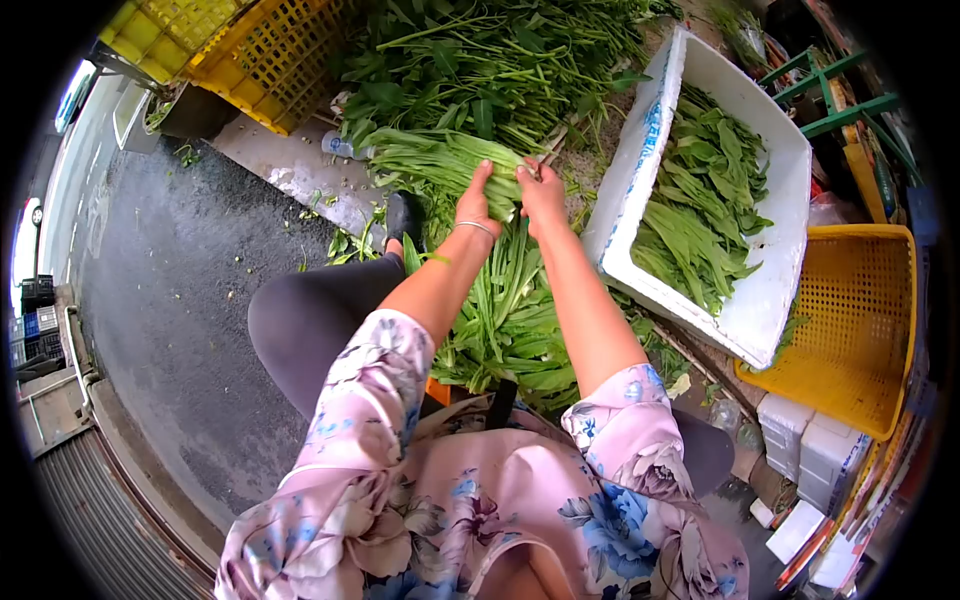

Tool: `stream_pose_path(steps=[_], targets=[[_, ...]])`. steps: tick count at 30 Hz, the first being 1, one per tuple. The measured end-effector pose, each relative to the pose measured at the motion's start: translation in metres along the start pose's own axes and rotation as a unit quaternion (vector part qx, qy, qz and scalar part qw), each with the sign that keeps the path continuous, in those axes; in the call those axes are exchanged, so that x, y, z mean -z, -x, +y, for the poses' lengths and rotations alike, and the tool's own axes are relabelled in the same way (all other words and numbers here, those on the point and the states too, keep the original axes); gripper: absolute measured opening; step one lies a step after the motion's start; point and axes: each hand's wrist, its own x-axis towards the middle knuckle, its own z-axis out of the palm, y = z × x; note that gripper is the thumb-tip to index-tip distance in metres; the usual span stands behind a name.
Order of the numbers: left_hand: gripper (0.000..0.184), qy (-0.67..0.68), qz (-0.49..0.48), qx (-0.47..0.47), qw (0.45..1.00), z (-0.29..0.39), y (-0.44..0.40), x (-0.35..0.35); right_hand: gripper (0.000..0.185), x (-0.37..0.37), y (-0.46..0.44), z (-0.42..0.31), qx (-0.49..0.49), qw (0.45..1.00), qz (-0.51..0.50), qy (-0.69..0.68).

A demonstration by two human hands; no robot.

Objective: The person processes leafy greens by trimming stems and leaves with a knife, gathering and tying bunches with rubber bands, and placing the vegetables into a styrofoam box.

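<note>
A bunch of long-leaved greens [430, 158] is held out in front of me, leaves pointing left and cut stem ends to the right. My left hand [479, 204] is closed around its stems, thumb up on top. Close beside it, my right hand [541, 196] is closed with fingers curled at the stem end; a small thing at its fingertips is too small to make out. Below both hands lies a loose heap of similar greens [510, 330]. Beyond them spreads a large pile of darker, thin-stemmed greens [480, 70].
To the right, a white foam box [625, 185] holds more long-leaved greens. A yellow plastic crate [850, 310] stands beside it, near white foam blocks [815, 450]. Yellow baskets [265, 65] are stacked at the upper left. A plastic bottle [343, 146] lies by the pile. Wet pavement [180, 300] extends left.
</note>
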Motion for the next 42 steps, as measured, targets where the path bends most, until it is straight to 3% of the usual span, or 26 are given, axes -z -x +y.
stream_pose_path(steps=[3,4,6,9,11,13,15,16,17,18,19,20,22,23,26,29,30,32,35,36,38,40,42], targets=[[0.041,-0.062,0.057,-0.005,0.996,-0.015,-0.041,0.015,0.027,-0.004,-0.046,0.025,-0.002,0.999,0.05,-0.012],[0.041,-0.061,0.064,-0.001,0.996,-0.023,-0.054,0.021,0.026,-0.003,-0.051,0.031,-0.042,0.997,0.063,-0.016],[0.037,-0.154,0.217,-0.08,0.961,-0.032,-0.074,0.033,0.024,-0.002,-0.063,0.041,-0.089,0.992,0.078,-0.036],[0.033,-0.103,0.274,-0.049,0.955,-0.019,-0.053,0.01,0.023,0.002,-0.077,0.05,-0.101,0.99,0.084,-0.043],[0.031,-0.072,0.299,-0.085,0.948,-0.021,-0.04,0.002,0.023,0.004,-0.081,0.056,-0.109,0.989,0.08,-0.064],[0.046,-0.119,0.297,-0.094,0.943,-0.022,-0.032,0.003,0.024,0.002,-0.079,0.056,-0.063,0.99,0.091,-0.083],[0.053,-0.264,0.382,-0.149,0.873,-0.034,-0.068,0.045,0.032,0.002,-0.08,0.063,0.046,0.971,0.157,0.175],[0.056,-0.296,0.38,-0.138,0.866,-0.028,-0.062,0.045,0.039,0.003,-0.062,0.047,0.051,0.951,0.171,0.253],[0.06,-0.328,0.377,-0.126,0.857,-0.021,-0.056,0.044,0.044,0.005,-0.046,0.033,0.067,0.959,0.163,0.221],[0.063,-0.36,0.375,-0.115,0.847,-0.015,-0.05,0.042,0.045,0.003,-0.037,0.033,0.141,0.965,0.141,0.171],[0.045,-0.356,0.384,-0.084,0.848,-0.014,-0.073,0.072,0.043,0.003,-0.008,0.006,0.105,0.991,0.077,0.021],[0.038,-0.335,0.377,-0.03,0.863,-0.002,-0.047,0.04,0.039,0.014,0.007,-0.004,0.171,0.985,0.021,-0.02],[0.037,-0.278,0.308,-0.103,0.904,-0.003,-0.046,0.042,0.037,0.054,0.04,-0.059,0.222,0.973,0.067,0.007],[0.037,-0.269,0.271,-0.127,0.916,-0.004,-0.05,0.048,0.035,0.081,0.052,-0.077,0.267,0.958,0.101,0.031],[0.043,-0.241,0.322,-0.13,0.906,-0.007,-0.063,0.061,0.038,0.182,-0.005,-0.075,0.195,0.929,0.175,0.259],[0.048,-0.273,0.323,-0.113,0.899,-0.003,-0.056,0.057,0.048,0.241,-0.057,-0.039,0.097,0.822,0.094,0.554],[0.05,-0.286,0.318,-0.102,0.898,-0.003,-0.045,0.053,0.048,0.246,-0.055,-0.029,0.094,0.822,0.1,0.552],[0.054,-0.303,0.314,-0.093,0.895,-0.001,-0.032,0.041,0.051,0.244,-0.056,-0.022,0.114,0.732,0.042,0.67],[0.05,-0.248,0.232,-0.085,0.937,0.003,-0.037,0.067,0.052,0.245,-0.052,-0.035,0.076,0.72,-0.008,0.69],[0.038,-0.241,0.215,-0.095,0.942,0.004,-0.031,0.068,0.052,0.248,-0.049,-0.037,0.078,0.721,-0.009,0.688],[0.031,-0.236,0.201,-0.086,0.947,0.0,-0.019,0.068,0.052,0.264,-0.037,-0.051,0.038,0.677,-0.023,0.735],[0.021,-0.243,0.201,-0.067,0.947,-0.002,-0.003,0.067,0.053,0.276,-0.009,-0.076,-0.012,0.791,0.037,0.61],[0.016,-0.247,0.213,-0.043,0.944,-0.007,0.012,0.068,0.051,0.308,0.011,-0.073,0.212,0.842,0.18,0.462]])
